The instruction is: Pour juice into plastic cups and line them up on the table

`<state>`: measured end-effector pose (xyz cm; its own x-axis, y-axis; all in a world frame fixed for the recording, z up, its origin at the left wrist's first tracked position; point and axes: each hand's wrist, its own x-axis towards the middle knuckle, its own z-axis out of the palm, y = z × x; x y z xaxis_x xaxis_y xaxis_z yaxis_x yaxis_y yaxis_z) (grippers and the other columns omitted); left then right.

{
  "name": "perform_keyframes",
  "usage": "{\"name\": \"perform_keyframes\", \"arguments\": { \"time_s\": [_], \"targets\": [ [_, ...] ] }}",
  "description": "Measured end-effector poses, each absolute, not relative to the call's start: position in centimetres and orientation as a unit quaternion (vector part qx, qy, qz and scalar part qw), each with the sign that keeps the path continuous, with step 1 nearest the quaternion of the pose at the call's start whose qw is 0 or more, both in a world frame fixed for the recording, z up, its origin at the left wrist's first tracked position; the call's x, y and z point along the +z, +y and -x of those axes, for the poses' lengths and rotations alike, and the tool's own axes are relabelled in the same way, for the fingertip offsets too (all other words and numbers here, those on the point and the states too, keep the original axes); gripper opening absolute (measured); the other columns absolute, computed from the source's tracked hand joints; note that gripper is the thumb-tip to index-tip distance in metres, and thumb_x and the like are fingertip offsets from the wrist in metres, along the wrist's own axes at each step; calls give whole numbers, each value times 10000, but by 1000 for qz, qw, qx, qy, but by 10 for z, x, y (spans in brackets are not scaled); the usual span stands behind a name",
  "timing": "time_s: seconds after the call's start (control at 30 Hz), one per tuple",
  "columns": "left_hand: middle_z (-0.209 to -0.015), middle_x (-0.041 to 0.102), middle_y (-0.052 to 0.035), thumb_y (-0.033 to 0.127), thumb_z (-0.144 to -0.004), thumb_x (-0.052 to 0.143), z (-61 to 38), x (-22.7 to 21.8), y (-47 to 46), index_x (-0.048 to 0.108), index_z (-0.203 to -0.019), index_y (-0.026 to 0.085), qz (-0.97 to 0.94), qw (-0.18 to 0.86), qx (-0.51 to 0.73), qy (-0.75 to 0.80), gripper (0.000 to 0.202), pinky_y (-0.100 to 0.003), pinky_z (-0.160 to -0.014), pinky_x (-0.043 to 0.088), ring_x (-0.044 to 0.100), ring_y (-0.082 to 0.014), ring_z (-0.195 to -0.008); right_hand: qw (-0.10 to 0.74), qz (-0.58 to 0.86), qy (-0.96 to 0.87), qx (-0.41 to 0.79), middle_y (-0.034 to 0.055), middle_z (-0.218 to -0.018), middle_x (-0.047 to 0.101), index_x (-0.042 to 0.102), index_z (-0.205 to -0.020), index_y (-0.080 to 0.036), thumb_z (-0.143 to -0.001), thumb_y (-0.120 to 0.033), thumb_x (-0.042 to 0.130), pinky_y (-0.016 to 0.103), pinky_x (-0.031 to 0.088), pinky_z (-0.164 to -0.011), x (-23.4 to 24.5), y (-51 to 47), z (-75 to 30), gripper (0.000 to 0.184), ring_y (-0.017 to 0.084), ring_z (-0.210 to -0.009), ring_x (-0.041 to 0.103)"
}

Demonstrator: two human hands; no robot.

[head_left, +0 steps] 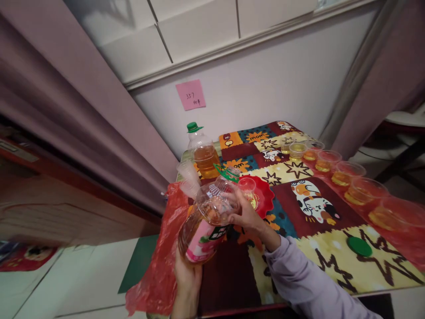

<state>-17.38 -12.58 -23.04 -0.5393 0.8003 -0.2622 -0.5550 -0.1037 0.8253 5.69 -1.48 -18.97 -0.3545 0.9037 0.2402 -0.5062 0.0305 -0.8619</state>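
Note:
A large clear bottle (206, 237) of amber drink, with a pink label, leans over in my two hands. My left hand (188, 274) is wrapped under its base. My right hand (247, 215) grips the bottle's upper side, just below the neck. The open mouth, with a green collar (229, 174), points away from me, close to a clear plastic cup (246, 184). That cup stands on a red scalloped dish (267, 200) and has some pale yellow liquid in it. A loose green cap (359, 247) lies on the patterned mat (318, 237).
A second bottle (206, 160) with a green cap stands at the back left, beside stacked clear cups (188, 179). Several cups of yellow drink (347, 174) line the right edge. Red plastic sheeting (156, 274) hangs over the left edge. A wall (252, 93) closes the far side.

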Motion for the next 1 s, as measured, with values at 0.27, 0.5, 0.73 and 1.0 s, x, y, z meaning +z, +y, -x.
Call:
{"name": "perform_keyframes", "arguments": {
  "time_s": [0.27,0.5,0.73,1.0],
  "targets": [
    [-1271,896,-67,433,-1023,698,166,-202,-121,859,-1331,315,-70,457,717,522,367,-508,-921,722,867,-328,-1054,544,165,-407,715,157,-1616,717,429,-1761,-328,-644,-660,1134,536,617,-1218,-186,-18,-49,1362,387,-1420,767],
    [-1161,907,-71,346,-985,706,175,-182,-123,833,-1397,289,-76,459,704,536,435,-476,-839,733,869,-310,-938,554,171,-380,721,156,-1613,713,463,-1706,-322,-692,-632,1117,564,588,-1242,-190,-20,-44,1245,390,-1471,730],
    [-1145,902,-128,395,-978,691,199,-181,-126,780,-1502,284,-48,505,688,520,543,-612,-752,738,872,-396,-909,581,182,-355,709,142,-1687,651,519,-1679,-330,-701,-621,1105,602,508,-1329,-194,-28,-35,1177,407,-1578,640],
    [-1430,842,-169,350,-1102,620,229,-220,-132,537,-1770,368,-112,615,679,385,672,-666,-902,722,860,-453,-1172,574,184,-347,718,147,-1616,690,480,-1696,-337,-695,-616,1109,624,536,-1298,-201,-27,-33,1215,407,-1539,672]
  ]
}}
